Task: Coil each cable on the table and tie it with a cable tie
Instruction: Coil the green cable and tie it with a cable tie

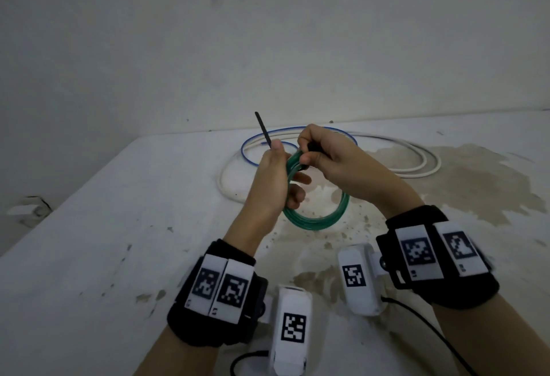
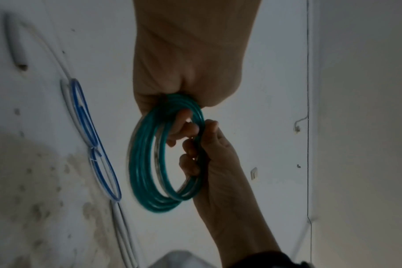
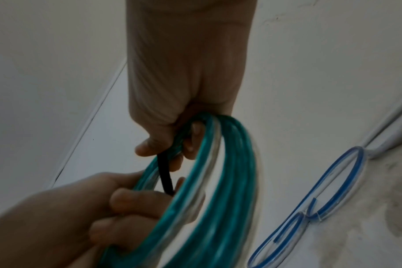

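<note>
Left hand point(image 1: 272, 177) pinches the tie point(image 1: 263, 130); right hand point(image 1: 323, 152) grips the coil point(image 1: 312, 221) at twelve o'clock. Loosened fingers could let the loops spring apart.

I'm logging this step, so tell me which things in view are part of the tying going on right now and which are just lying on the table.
In use: green cable coil, black cable tie, left hand, right hand.

Lying about: blue cable, white cable, both on the table.

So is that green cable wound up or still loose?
Wound up: the green cable forms several stacked loops held by both hands, left hand and right hand, with a black cable tie at it.
</note>
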